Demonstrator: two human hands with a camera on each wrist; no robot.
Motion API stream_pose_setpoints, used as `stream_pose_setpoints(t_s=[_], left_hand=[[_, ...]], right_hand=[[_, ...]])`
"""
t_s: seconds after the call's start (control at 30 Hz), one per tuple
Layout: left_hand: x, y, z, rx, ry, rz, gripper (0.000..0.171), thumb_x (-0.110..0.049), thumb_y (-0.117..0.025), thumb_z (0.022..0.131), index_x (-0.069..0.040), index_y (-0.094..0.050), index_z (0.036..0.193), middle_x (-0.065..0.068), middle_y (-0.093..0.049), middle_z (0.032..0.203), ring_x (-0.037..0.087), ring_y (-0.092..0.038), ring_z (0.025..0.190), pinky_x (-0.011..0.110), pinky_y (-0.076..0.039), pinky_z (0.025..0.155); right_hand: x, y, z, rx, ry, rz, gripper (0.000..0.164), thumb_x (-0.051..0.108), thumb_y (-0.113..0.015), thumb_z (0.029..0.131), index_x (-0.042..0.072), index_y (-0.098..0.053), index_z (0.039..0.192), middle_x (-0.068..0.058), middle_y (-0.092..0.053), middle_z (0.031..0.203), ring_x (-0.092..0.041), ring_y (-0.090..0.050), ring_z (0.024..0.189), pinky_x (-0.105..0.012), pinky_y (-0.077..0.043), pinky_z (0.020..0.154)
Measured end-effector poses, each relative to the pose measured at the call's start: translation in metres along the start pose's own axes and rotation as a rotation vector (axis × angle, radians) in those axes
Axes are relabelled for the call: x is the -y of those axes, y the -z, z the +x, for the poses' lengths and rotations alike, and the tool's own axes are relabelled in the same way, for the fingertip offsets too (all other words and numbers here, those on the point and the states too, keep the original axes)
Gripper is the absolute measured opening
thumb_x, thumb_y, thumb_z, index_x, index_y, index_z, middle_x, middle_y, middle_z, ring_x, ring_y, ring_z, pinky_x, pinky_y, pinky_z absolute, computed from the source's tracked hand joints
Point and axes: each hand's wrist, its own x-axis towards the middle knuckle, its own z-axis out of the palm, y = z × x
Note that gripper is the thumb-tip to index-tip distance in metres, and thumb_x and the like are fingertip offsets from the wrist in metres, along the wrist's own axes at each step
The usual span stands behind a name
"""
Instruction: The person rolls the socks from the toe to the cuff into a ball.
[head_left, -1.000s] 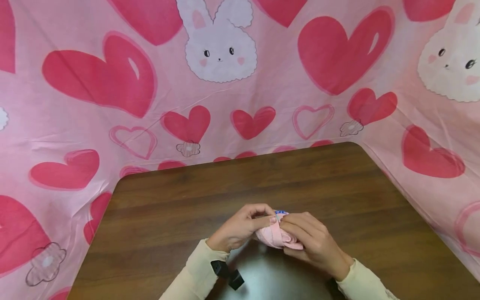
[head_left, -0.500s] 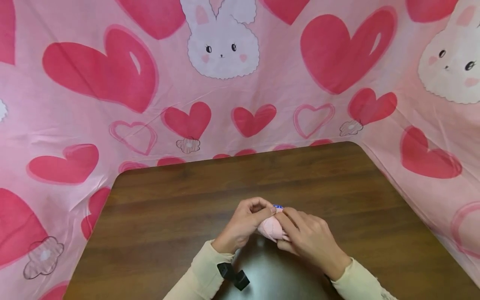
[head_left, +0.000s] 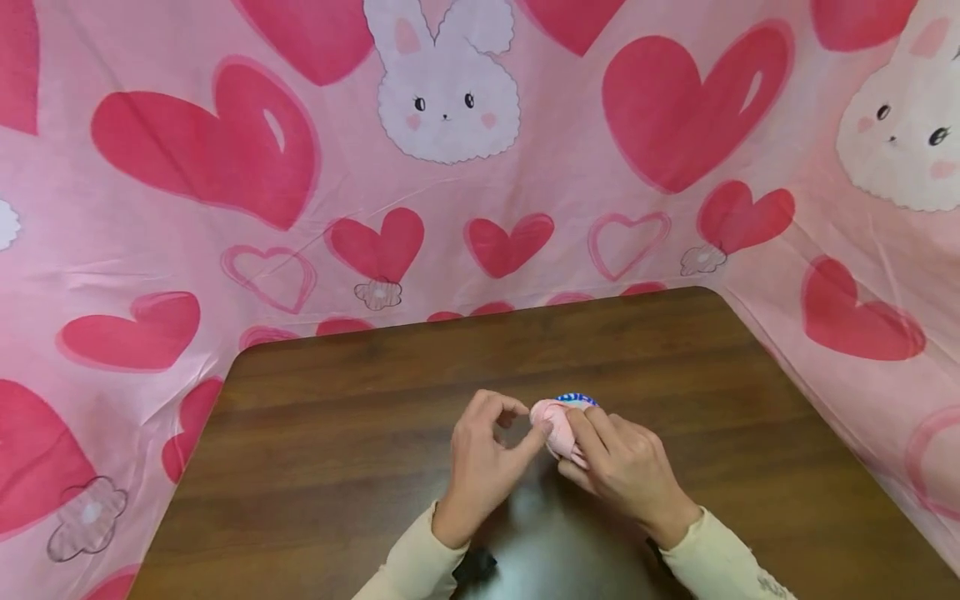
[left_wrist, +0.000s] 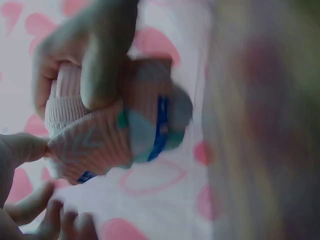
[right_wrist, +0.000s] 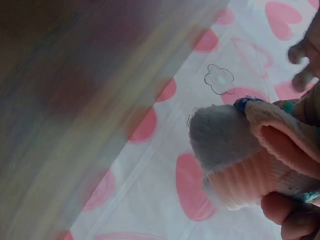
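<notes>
A bundle of rolled-up pink ribbed socks [head_left: 556,425] with blue, teal and grey-white parts is held just above the table. My right hand [head_left: 628,467] grips the bundle from the right, thumb below and fingers over it. On the other side, my left hand [head_left: 482,454] has its thumb tip at the bundle's edge, the index finger arched close by. The left wrist view shows a digit touching the ribbed socks [left_wrist: 90,140] while the other left fingers stay apart. In the right wrist view, a folded cuff opening shows on the socks [right_wrist: 240,172].
A brown wooden table [head_left: 360,400] lies under the hands. Behind and beside it hangs a pink cloth [head_left: 540,175] printed with hearts and rabbits. A small black device [head_left: 475,567] is at the left sleeve.
The left hand has loosened from the socks, its fingers spreading to the left. The bundle has turned and risen slightly, showing more blue pattern; the right hand keeps its grip.
</notes>
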Motion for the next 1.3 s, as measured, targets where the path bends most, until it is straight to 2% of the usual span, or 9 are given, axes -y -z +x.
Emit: stream_pose_setpoints(t_s=[0.1,0.17,0.37,0.47,0.63,0.87,0.97,1.13,1.3], left_hand=[[-0.004,0.001,0.001,-0.076,-0.185,0.291,0.013,-0.025,-0.081,0.079,-0.015,-0.073,0.078,-0.007,-0.053,0.066,0.004,-0.048,0.056,0.020,-0.039,0.048],[-0.007,0.002,0.002,-0.075,-0.259,0.399,0.009,-0.021,-0.078,0.079,-0.014,-0.074,0.076,-0.010,-0.048,0.060,0.001,-0.041,0.049,0.018,-0.033,0.043],[-0.005,0.001,0.003,-0.062,-0.280,0.357,0.008,-0.011,-0.071,0.082,-0.012,-0.074,0.074,-0.010,-0.043,0.057,0.000,-0.034,0.048,0.015,-0.025,0.042],[-0.003,0.000,0.004,-0.043,-0.195,0.234,0.008,-0.009,-0.071,0.083,-0.012,-0.074,0.077,-0.012,-0.041,0.057,-0.001,-0.034,0.050,0.015,-0.025,0.044],[-0.001,0.001,0.006,0.047,0.033,-0.077,0.009,-0.006,-0.070,0.089,-0.010,-0.075,0.083,-0.013,-0.038,0.057,0.000,-0.034,0.051,0.016,-0.025,0.047],[0.000,0.004,0.009,0.203,0.442,-0.606,0.017,-0.006,-0.063,0.096,0.008,-0.070,0.091,-0.005,-0.041,0.058,0.006,-0.032,0.050,0.021,-0.026,0.046],[0.000,0.006,0.010,0.250,0.580,-0.763,0.019,-0.009,-0.060,0.099,0.008,-0.066,0.092,-0.003,-0.038,0.056,0.008,-0.031,0.046,0.022,-0.027,0.043],[0.000,0.008,0.012,0.356,0.644,-0.923,0.019,-0.016,-0.057,0.103,-0.006,-0.066,0.089,-0.003,-0.035,0.058,0.008,-0.028,0.046,0.023,-0.025,0.044],[0.002,0.010,0.015,0.529,0.665,-1.169,0.031,-0.015,-0.046,0.108,-0.010,-0.056,0.079,-0.005,-0.026,0.060,0.005,-0.023,0.047,0.023,-0.017,0.046]], right_hand=[[-0.002,0.000,0.004,-0.026,0.033,-0.024,0.045,0.037,-0.053,0.102,-0.006,-0.067,0.103,-0.013,-0.058,0.081,-0.024,-0.048,0.050,-0.033,-0.044,0.041],[-0.003,0.000,0.005,-0.036,0.046,-0.031,0.044,0.035,-0.053,0.102,-0.006,-0.067,0.102,-0.014,-0.059,0.081,-0.024,-0.049,0.051,-0.033,-0.045,0.041],[-0.006,0.004,0.007,-0.018,0.047,-0.018,0.046,0.037,-0.053,0.103,-0.007,-0.066,0.104,-0.015,-0.061,0.085,-0.025,-0.051,0.050,-0.035,-0.048,0.043],[-0.007,0.006,0.006,-0.006,0.025,0.005,0.046,0.037,-0.052,0.102,-0.007,-0.066,0.105,-0.014,-0.060,0.085,-0.024,-0.051,0.050,-0.036,-0.048,0.042],[-0.009,0.010,0.001,0.019,-0.108,0.080,0.041,0.035,-0.053,0.097,-0.003,-0.066,0.107,-0.011,-0.061,0.091,-0.019,-0.054,0.050,-0.036,-0.047,0.039],[-0.014,0.013,-0.005,0.018,-0.306,0.315,0.034,0.028,-0.061,0.084,0.002,-0.066,0.105,-0.004,-0.063,0.098,-0.009,-0.055,0.064,-0.022,-0.046,0.049],[-0.016,0.012,-0.007,-0.015,-0.384,0.434,0.036,0.023,-0.069,0.076,0.002,-0.067,0.106,-0.003,-0.064,0.098,-0.011,-0.057,0.072,-0.021,-0.049,0.059],[-0.019,0.013,-0.010,-0.084,-0.519,0.530,0.045,0.009,-0.077,0.063,0.002,-0.069,0.106,-0.003,-0.066,0.094,-0.011,-0.056,0.072,-0.019,-0.046,0.061],[-0.014,0.019,-0.008,-0.133,-0.741,0.736,0.049,-0.013,-0.077,0.063,-0.003,-0.067,0.110,-0.002,-0.067,0.091,-0.009,-0.057,0.069,-0.019,-0.047,0.055]])
